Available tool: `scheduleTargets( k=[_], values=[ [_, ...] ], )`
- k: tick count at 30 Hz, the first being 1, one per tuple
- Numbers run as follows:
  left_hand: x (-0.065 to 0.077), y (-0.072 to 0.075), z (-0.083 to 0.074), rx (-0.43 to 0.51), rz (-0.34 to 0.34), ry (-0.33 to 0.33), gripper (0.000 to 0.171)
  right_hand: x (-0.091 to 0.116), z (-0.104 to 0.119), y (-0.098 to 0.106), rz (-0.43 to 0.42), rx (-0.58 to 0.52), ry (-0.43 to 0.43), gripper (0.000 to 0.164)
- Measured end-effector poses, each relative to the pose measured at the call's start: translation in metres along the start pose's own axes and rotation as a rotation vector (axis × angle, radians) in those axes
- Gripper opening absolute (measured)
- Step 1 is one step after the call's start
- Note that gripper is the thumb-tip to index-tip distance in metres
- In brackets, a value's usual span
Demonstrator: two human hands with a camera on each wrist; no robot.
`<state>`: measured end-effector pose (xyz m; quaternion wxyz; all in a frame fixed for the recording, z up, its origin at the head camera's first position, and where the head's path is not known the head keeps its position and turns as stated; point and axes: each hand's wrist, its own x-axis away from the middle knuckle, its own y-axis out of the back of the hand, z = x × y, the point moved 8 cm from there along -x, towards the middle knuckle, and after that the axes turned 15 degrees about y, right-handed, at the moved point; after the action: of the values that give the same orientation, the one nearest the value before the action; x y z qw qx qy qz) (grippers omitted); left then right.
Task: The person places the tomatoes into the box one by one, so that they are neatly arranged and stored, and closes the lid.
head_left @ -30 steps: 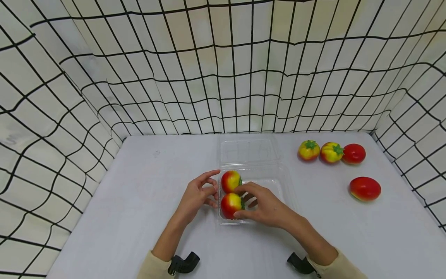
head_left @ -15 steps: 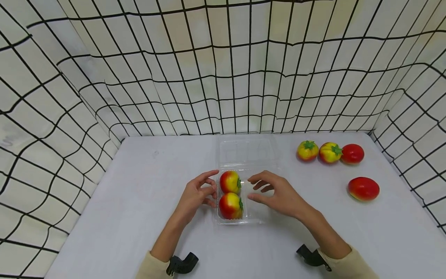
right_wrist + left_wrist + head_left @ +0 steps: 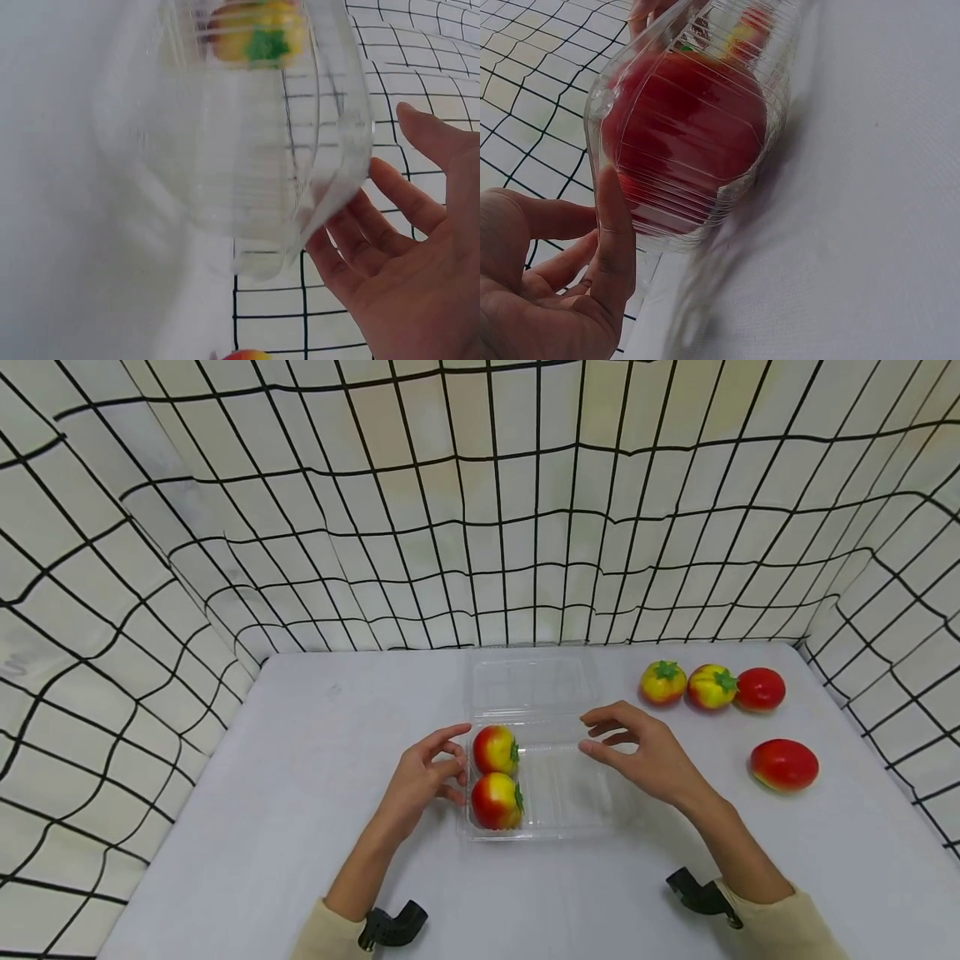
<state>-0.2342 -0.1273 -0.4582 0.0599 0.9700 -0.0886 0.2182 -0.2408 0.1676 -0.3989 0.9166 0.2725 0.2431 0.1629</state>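
A clear plastic clamshell box [image 3: 566, 793] lies with its lid [image 3: 532, 685] folded back. Two red-and-yellow fruits with green leafy tops, the upper fruit [image 3: 495, 750] and the lower fruit [image 3: 497, 802], sit in its left part. My left hand [image 3: 423, 781] rests its fingers against the box's left wall, which a red fruit [image 3: 690, 120] fills in the left wrist view. Over the right part of the box, my right hand [image 3: 645, 752] is spread with nothing held. In the right wrist view its fingers [image 3: 409, 195] overlap the box's rim.
At the back right are two yellow-topped fruits, one on the left [image 3: 663, 683] and one beside it [image 3: 711, 687], near a red oval fruit [image 3: 761, 689]. Another red oval fruit [image 3: 783, 766] lies closer. Black netting [image 3: 525, 543] borders the white table [image 3: 322, 735].
My right hand has let go of the lower fruit and moved right and back, away from the two fruits in the box. My left hand has stayed at the left wall.
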Motion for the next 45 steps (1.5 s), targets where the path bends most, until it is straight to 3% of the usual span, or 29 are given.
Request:
scheduleTargets(
  k=[12,45],
  values=[
    [-0.001,0.000,0.001,0.005,-0.005,-0.001,0.048,0.010,-0.023,0.032,-0.026,0.082,-0.109,0.045],
    [-0.003,0.001,-0.001,0.012,-0.032,0.006,0.049,0.045,-0.057,0.101,-0.112,0.172,-0.163,0.049]
  ],
)
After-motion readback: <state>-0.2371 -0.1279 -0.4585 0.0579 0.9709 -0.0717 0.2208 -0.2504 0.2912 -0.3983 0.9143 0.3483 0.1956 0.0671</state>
